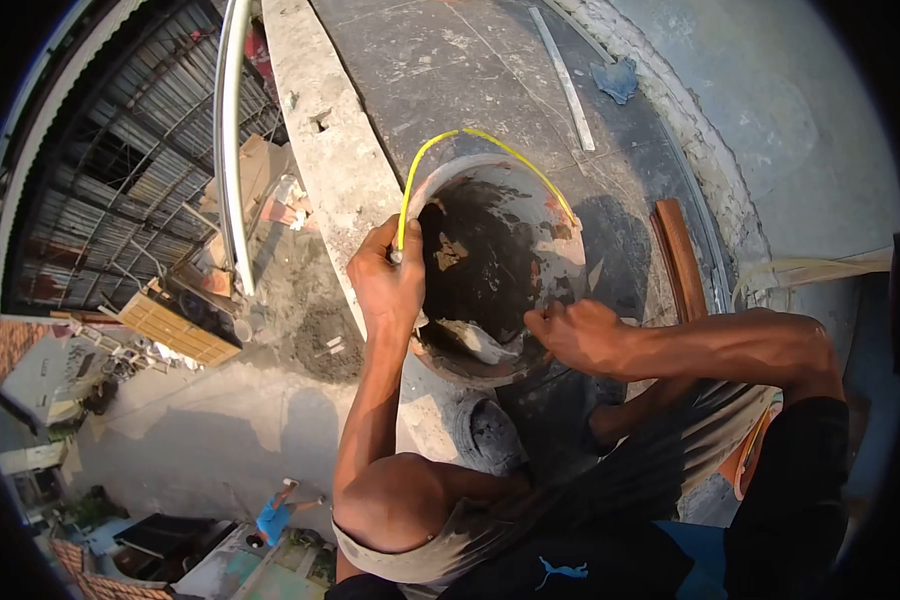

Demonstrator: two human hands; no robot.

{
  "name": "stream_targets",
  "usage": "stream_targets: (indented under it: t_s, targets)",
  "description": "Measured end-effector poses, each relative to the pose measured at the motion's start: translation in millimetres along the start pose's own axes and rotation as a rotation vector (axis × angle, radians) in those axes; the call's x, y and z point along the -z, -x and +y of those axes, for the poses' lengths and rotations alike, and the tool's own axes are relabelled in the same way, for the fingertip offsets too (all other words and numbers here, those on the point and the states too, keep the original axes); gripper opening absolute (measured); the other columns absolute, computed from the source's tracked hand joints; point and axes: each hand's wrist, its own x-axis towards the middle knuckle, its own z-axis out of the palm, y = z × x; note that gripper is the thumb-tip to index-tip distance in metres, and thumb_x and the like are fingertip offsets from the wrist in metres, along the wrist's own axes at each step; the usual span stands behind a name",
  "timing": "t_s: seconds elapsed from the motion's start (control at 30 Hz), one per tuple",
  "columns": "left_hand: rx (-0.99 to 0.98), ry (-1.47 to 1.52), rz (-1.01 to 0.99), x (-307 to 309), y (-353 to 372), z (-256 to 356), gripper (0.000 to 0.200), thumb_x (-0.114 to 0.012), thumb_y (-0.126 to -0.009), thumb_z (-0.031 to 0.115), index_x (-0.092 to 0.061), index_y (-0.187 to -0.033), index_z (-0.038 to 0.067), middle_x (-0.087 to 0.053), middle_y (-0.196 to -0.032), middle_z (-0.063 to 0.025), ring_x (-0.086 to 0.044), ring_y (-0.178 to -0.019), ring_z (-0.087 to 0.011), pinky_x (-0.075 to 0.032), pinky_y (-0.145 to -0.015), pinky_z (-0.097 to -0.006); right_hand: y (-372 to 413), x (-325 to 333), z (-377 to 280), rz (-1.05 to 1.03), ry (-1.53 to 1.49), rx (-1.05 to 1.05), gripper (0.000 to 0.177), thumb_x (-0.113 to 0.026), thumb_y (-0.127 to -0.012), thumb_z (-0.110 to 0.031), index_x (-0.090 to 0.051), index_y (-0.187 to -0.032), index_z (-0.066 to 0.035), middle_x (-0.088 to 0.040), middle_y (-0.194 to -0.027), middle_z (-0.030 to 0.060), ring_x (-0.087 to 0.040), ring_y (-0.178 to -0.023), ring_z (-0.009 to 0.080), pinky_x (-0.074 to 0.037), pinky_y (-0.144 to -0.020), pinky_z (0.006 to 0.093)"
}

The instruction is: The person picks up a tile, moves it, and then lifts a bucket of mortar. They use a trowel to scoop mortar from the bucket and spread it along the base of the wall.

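A round bucket (pixel 560 245) smeared with grey stands between my knees, with dark wet contents and a pale scrap inside near its lower rim. A yellow strap (pixel 515 155) arches over its far side. My left hand (pixel 388 275) is closed at the bucket's left rim, gripping the strap's lower end. My right hand (pixel 580 335) is closed in a fist over the bucket's lower right rim; whatever its fingers hold, if anything, is hidden.
A concrete ledge (pixel 335 130) runs along the left, with a drop to a lower yard. Beyond the bucket lies a metal strip (pixel 565 80). Brown ridged pieces (pixel 680 260) lie to the right, a blue rag (pixel 615 80) at the upper right. A person (pixel 273 518) is far below.
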Motion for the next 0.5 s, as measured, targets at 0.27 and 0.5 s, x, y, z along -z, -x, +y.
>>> stream_targets:
  t_s: [0.27,0.5]
  targets:
    - [-0.171,-0.049,-0.096,-20.4,9.5,26.7,0.021,-0.059,-0.081,0.017,-0.066,-0.094,0.002,-0.057,-0.068,-0.0171,-0.058,-0.062,-0.0328,-0.044,-0.059,-0.038,-49.4,-19.2,31.9,-0.225,0.587,-0.025,0.03,-0.061,-0.075,-0.012,-0.055,-0.1,0.003,-0.064,-0.081,0.0104,-0.064,-0.077,0.0221,-0.052,-0.058,0.038]
    - [-0.141,0.026,-0.021,-19.8,-1.8,11.3,0.023,-0.059,-0.08,0.02,-0.066,-0.087,0.0,-0.061,-0.075,-0.0217,-0.06,-0.072,-0.0359,-0.047,-0.064,-0.0389,-28.1,14.0,28.1,0.1,-0.084,-0.073,0.032,-0.059,-0.076,-0.013,-0.05,-0.101,0.006,-0.059,-0.067,0.024,-0.057,-0.064,0.0435,-0.047,-0.059,0.0466]
